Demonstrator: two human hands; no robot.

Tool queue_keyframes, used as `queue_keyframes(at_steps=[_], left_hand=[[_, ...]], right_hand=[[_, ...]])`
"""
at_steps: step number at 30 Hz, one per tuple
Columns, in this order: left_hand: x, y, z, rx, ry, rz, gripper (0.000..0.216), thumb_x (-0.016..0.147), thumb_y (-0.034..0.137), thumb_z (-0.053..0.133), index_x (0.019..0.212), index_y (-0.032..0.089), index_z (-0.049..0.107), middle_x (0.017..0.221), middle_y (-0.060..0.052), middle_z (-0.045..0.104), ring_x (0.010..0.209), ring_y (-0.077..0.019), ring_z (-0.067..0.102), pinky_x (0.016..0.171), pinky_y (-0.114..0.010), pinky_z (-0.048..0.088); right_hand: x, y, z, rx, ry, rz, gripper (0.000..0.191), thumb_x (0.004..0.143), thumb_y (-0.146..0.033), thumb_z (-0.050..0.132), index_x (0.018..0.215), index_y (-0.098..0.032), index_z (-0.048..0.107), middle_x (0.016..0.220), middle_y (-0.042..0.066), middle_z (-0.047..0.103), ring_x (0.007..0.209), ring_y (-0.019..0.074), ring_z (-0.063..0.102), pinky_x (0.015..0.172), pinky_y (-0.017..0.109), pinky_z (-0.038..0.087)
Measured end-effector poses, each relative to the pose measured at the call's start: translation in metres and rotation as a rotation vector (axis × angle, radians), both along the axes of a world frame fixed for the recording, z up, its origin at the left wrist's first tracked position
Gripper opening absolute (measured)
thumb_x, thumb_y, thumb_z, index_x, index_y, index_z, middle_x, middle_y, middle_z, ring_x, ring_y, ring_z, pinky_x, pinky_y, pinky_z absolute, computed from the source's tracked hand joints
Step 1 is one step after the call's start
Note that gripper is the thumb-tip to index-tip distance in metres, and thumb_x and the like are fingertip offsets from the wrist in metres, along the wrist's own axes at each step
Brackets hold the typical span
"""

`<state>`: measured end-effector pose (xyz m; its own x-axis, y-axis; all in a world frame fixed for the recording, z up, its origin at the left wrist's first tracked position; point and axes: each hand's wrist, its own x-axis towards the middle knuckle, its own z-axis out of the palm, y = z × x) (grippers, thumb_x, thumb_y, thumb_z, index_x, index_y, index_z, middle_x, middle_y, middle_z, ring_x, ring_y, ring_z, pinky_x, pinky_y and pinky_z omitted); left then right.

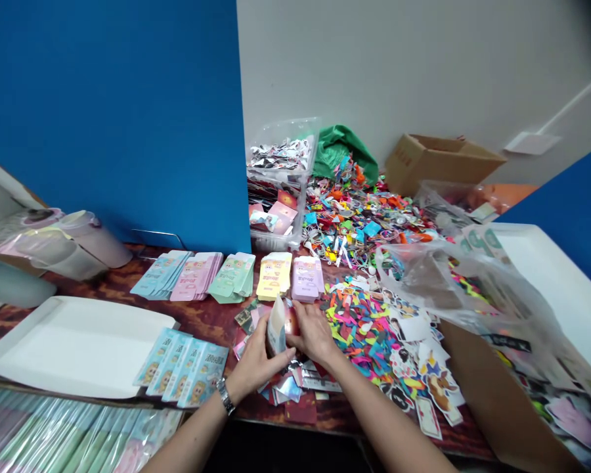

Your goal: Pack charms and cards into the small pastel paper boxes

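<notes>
My left hand (254,365), with a watch on the wrist, and my right hand (315,332) meet at the table's front middle, both closed round a small pouch (278,326) held upright on edge. Under them lie loose shiny cards and packets (295,387). Just behind stand fanned stacks of pouches: blue (160,272), pink (197,274), green (234,276), yellow (274,274) and lilac (307,277). A row of blue pouches (184,365) lies left of my left hand.
A white tray (73,345) sits at left. Right of my hands spreads a heap of colourful small pieces (359,322) and stickers (423,374). Clear bins (280,177), a green bag (342,150), a cardboard box (438,161) and a plastic bag (453,276) stand behind and right.
</notes>
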<state>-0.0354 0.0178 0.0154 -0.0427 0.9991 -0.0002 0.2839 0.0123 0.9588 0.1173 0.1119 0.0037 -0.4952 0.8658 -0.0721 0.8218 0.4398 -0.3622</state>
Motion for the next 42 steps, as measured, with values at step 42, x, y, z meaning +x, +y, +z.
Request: queue_keyframes(at_steps=[42], left_hand=[[0.007, -0.001, 0.008, 0.313, 0.566, 0.194, 0.075, 0.073, 0.065, 0.064, 0.126, 0.016, 0.045, 0.112, -0.014, 0.061, 0.101, -0.0308, 0.064, 0.084, -0.043, 0.054]], right_hand=[[0.211, -0.028, 0.027, 0.100, -0.046, -0.308, 0.031, 0.090, -0.036, 0.054, 0.117, -0.023, 0.062, 0.107, 0.006, 0.064, 0.090, 0.0200, 0.064, 0.077, 0.031, 0.051]])
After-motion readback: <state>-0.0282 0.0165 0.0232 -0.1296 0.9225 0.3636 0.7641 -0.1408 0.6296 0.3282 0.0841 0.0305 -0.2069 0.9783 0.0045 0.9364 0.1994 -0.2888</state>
